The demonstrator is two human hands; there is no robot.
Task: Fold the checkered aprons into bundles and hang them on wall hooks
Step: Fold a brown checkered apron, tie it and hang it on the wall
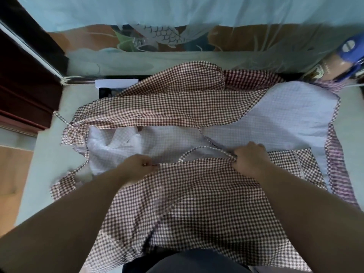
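Observation:
A brown-and-white checkered apron [197,203] lies spread over the pale table [45,154], its white lining [275,117] showing in the middle and at the right. The far flap [167,103] is folded over toward me. My left hand [137,168] pinches the near flap's folded edge at its left. My right hand [250,160] grips the same edge further right, beside a thin checkered strap [199,149]. A knotted strap end [69,127] lies at the apron's left. A second, darker checkered cloth [246,79] peeks out behind the far flap.
A pale curtain with a fish pattern [163,36] hangs behind the table. Dark wooden furniture [23,85] stands at the left. A blue object [352,50] and a bottle-like item [331,69] sit at the back right corner. A white box [116,83] lies at the table's far edge.

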